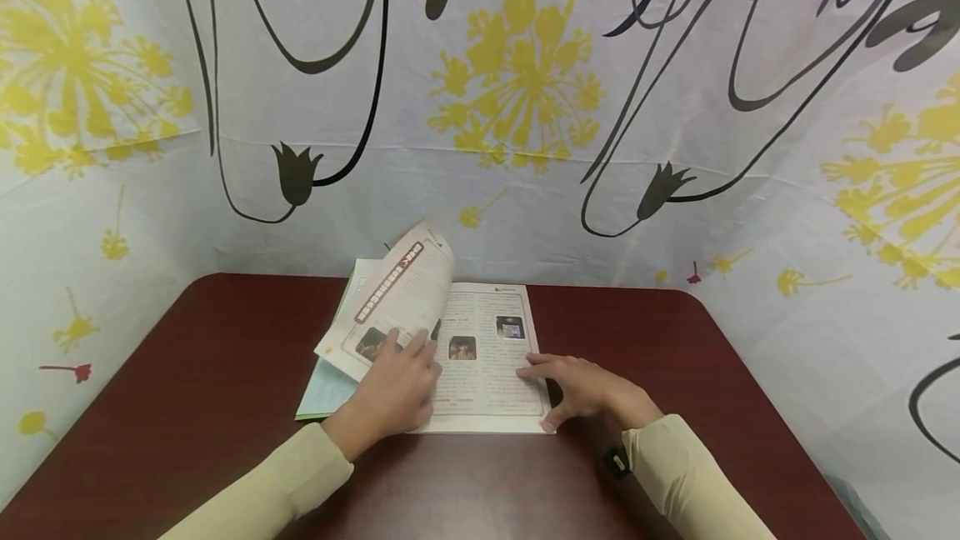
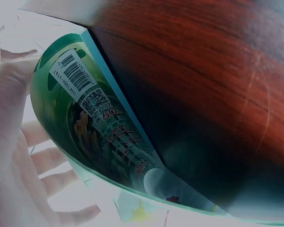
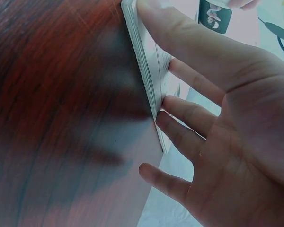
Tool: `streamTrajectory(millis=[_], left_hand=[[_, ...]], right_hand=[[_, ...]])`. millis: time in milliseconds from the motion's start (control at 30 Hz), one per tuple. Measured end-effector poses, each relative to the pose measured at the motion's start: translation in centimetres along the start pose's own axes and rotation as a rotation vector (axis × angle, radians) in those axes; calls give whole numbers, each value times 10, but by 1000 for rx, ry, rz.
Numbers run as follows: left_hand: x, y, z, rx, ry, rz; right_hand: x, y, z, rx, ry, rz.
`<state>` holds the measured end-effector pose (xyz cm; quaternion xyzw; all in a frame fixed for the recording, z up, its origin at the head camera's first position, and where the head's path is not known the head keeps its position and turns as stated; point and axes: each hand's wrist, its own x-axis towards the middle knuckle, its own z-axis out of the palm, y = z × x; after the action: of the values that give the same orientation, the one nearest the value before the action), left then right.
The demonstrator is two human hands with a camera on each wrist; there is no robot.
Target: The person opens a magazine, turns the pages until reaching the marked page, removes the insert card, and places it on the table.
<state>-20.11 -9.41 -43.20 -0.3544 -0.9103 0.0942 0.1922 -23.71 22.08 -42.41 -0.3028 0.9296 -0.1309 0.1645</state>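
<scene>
An open magazine (image 1: pixel 487 394) lies on the table, its right page flat with text and small photos. On the left, a page (image 1: pixel 408 290) stands raised and curved over pale pages beneath. My left hand (image 1: pixel 401 386) rests on the lower part of that page, near the spine. The left wrist view shows the curled green cover (image 2: pixel 128 146) with its barcode label (image 2: pixel 73 73) beside the spread fingers. At the right edge of the magazine is my right hand (image 1: pixel 585 390), thumb at the lower corner and fingertips at the page margin. Its fingers are extended and apart in the right wrist view.
The dark red-brown table (image 1: pixel 187 407) has rounded far corners. Behind it hangs a white cloth (image 1: pixel 525 215) printed with yellow flowers and dark stems. A dark band (image 1: pixel 617 462) sits at the right wrist, by the pale sleeve (image 1: pixel 690 473).
</scene>
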Motion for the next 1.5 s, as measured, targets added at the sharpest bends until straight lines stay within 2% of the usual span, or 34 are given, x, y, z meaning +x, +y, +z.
streamTrajectory(millis=[400, 733, 1100, 1233, 1500], left_hand=[[-3, -1, -1, -90, -114, -94], [-4, -2, 0, -263, -204, -222], [-3, -6, 3, -318, -245, -254], [-2, -7, 2, -318, -238, -257], [1, -6, 6, -252, -135, -227]], right_hand=[[0, -1, 1, -4, 1, 8], [-1, -1, 0, 1, 4, 10], [0, 1, 2, -3, -1, 26], [0, 1, 0, -3, -6, 20], [0, -2, -2, -12, -9, 14]])
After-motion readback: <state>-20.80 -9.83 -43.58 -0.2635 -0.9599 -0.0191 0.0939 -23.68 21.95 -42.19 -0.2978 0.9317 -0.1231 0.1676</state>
